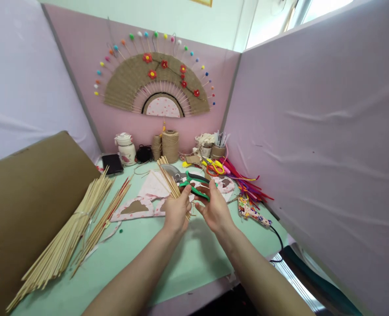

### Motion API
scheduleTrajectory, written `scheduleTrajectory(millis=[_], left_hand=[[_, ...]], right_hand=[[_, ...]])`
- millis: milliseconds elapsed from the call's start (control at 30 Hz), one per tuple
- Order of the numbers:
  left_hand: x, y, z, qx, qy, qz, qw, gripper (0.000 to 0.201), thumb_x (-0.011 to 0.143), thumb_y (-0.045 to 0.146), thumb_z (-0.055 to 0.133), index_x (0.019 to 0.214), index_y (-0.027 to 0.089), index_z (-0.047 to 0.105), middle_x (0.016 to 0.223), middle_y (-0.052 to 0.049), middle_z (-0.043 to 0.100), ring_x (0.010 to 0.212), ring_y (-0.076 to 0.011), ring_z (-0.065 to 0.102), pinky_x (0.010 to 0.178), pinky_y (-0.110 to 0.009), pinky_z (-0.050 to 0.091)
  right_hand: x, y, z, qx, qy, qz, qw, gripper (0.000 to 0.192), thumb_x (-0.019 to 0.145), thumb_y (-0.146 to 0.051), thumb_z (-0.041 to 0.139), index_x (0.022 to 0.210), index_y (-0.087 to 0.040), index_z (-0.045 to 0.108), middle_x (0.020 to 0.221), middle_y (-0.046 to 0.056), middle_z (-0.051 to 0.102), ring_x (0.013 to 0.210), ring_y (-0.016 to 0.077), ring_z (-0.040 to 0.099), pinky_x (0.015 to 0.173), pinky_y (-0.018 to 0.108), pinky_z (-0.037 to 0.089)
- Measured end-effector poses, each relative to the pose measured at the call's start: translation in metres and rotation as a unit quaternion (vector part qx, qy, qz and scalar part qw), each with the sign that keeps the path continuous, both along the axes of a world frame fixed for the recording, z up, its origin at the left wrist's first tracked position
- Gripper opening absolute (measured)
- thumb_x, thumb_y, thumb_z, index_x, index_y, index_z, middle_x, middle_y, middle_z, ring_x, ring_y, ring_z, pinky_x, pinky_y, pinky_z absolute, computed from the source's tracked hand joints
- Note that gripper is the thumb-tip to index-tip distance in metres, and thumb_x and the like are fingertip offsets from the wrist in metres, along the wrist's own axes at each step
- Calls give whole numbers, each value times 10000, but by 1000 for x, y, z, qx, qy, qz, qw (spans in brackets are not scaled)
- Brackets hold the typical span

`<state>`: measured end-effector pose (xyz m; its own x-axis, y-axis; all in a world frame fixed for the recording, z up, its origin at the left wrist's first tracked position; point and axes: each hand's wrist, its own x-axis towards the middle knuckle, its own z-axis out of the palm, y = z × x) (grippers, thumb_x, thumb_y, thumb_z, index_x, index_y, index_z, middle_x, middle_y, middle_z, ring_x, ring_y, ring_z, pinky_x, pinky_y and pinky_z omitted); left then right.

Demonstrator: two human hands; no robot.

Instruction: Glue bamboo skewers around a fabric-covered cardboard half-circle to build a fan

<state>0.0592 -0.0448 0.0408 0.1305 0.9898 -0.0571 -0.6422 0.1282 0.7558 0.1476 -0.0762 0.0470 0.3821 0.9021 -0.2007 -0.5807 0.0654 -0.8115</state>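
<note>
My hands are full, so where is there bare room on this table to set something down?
The green table is bare at the front between the left forearm and right forearm. Another patch lies between the left forearm and loose sticks; a smaller one between the right forearm and glue gun. The back is crowded: white jar, twine spools, fuzzy stems.

Lidded bottle (126, 152) between black bundle (144, 154) and dark slab (112, 163), possibly a phone.
</note>
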Motion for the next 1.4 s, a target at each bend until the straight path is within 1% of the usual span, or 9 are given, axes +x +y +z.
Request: scheduleTrajectory(millis=[233, 400, 500, 600, 733, 867, 1100, 1267, 1400], left_hand=[[18, 22, -6, -22, 49, 28, 998, 511, 498, 380, 890, 814, 140, 569, 474, 140, 352, 360, 7, 242, 366, -150, 148], [-4, 26, -15, -27, 55, -2, 998, 611, 572, 452, 862, 1017, 113, 616, 657, 48, 586, 363, 30, 201, 358, -157, 123], [-25, 26, -28, -34, 78, 11, 996, 586, 596, 497, 844, 968, 103, 622, 867, -55, 681, 380, 41, 217, 349, -152, 133], [-38, 27, -45, -54, 99, 38, 993, 571, 591, 522, 839, 915, 100, 632, 777, -31, 659, 382, 34, 212, 346, -144, 143], [-42, 29, -60, -75, 106, 38, 991, 526, 629, 549, 809, 866, 115, 629, 589, 54, 526, 373, 21, 189, 346, -142, 128], [-45, 28, -59, -107, 106, 29, 988, 561, 608, 590, 808, 855, 123, 620, 590, 57, 505, 384, 18, 197, 347, -137, 133], [-49, 26, -48, -163, 96, 44, 981, 599, 548, 624, 826, 805, 127, 614, 529, 81, 421, 391, 11, 179, 351, -130, 117], [-49, 27, -49, -182, 99, 36, 978, 616, 513, 616, 846, 793, 121, 608, 566, 60, 471, 406, 15, 205, 361, -121, 129], [-50, 28, -45, -176, 90, 37, 980, 606, 520, 609, 847, 776, 121, 596, 534, 76, 444, 388, 23, 167, 355, -126, 110]], right_hand=[[21, 48, -1, -54, -74, -6, 996, 414, 836, -574, 579, 675, -196, 539, 612, -12, 596, 422, 79, 454, 357, 193, 320], [72, 92, 8, -40, -240, -123, 962, 378, 841, -580, 490, 716, -224, 504, 630, -22, 592, 456, 107, 449, 409, 233, 349], [123, 129, 30, -22, -377, -208, 902, 363, 820, -565, 507, 715, -217, 519, 678, -18, 601, 570, 130, 500, 520, 254, 398], [171, 166, 60, -25, -520, -249, 817, 330, 802, -474, 567, 627, -200, 516, 684, 11, 603, 706, 161, 531, 639, 271, 399], [213, 207, 100, -71, -661, -257, 701, 271, 822, -394, 557, 647, -188, 575, 748, 65, 650, 778, 203, 574, 708, 310, 398], [237, 239, 125, -137, -747, -233, 608, 250, 818, -392, 568, 728, -178, 662, 859, 137, 698, 893, 274, 621, 751, 358, 427], [243, 283, 105, -232, -804, -140, 529, 327, 827, -429, 571, 893, -157, 741, 987, 192, 718, 978, 327, 662, 786, 408, 489], [239, 297, 85, -272, -811, -90, 511, 463, 839, -546, 567, 1029, -154, 726, 1084, 198, 694, 1041, 318, 653, 842, 428, 505], [233, 290, 89, -294, -809, -73, 505, 568, 822, -572, 603, 1170, -125, 658, 1224, 244, 612, 1086, 347, 629, 880, 481, 498]])
